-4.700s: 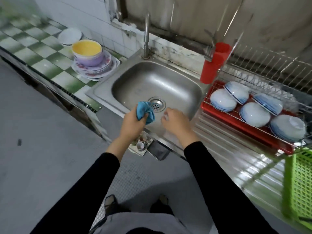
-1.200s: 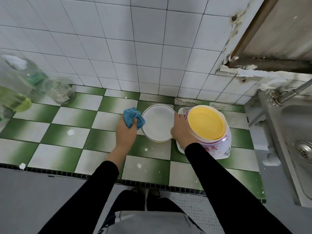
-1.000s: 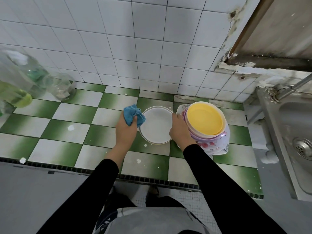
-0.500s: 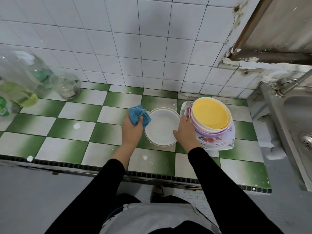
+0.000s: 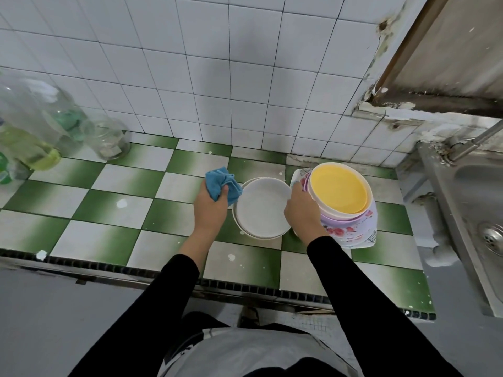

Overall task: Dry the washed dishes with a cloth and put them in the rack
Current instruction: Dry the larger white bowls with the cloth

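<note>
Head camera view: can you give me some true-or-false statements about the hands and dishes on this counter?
1. The left hand grips a blue cloth. True.
2. The yellow bowl stands left of the white plate. False: it stands to its right.
3. The right hand holds the white plate's rim. True.
4. The white plate lies in the sink. False: it is at the tiled counter, left of the sink.
</note>
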A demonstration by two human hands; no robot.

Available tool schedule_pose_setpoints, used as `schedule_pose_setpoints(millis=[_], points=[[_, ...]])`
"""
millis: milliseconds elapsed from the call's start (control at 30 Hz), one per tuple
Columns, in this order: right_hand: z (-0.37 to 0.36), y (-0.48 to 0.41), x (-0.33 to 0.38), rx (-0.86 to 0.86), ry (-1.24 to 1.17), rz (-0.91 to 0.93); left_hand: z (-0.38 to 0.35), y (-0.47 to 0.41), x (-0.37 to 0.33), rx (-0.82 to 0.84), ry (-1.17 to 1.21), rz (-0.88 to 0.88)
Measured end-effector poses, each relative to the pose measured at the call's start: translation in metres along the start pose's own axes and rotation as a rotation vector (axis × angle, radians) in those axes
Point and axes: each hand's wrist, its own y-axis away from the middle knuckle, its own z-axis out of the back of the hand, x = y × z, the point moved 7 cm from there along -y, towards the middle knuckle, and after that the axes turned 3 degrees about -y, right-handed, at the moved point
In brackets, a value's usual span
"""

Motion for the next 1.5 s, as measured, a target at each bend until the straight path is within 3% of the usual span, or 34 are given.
schedule_pose_setpoints(millis=[300,733,1500], points=[[0.011,0.005,0.017,-0.005,0.244,0.145,0.000,-0.005,-0.005,-0.005,-0.015,-0.005],[0.032,0.004,0.024,-0.027,-0.088,0.098,0.001,-0.009,-0.010,-0.025,-0.040,-0.019],[0.056,0.015,-0.013,-0.236,-0.534,-0.089,-0.008,-0.007,-0.017,-0.049,0.022,0.000]])
